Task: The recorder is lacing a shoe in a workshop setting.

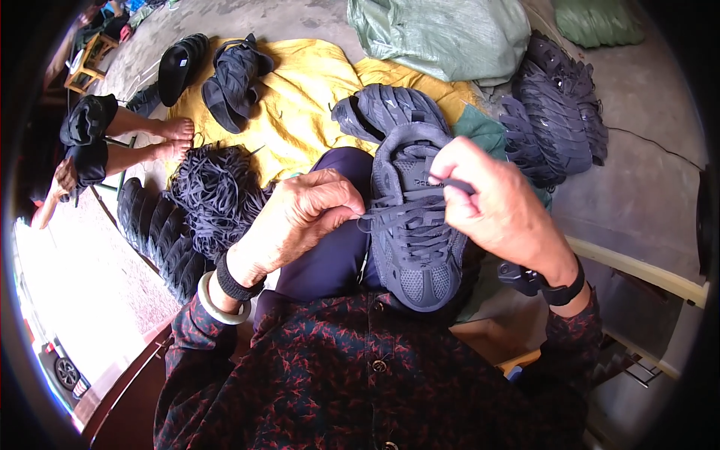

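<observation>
Resting on the lap [322,259], toe toward the body: one dark grey shoe [397,251], laces [420,210] crossed over its front. Left hand [307,206] pinching at a lace end by the shoe's side. Right hand [495,199] curled tightly round a lace near the tongue [415,174]. Lace heap [214,195] to the left; yellow sheet [300,82] beyond.

yellow cloth [304,86] — rumpled | green sacks [442,37] — two | car wheel [67,373]
</observation>
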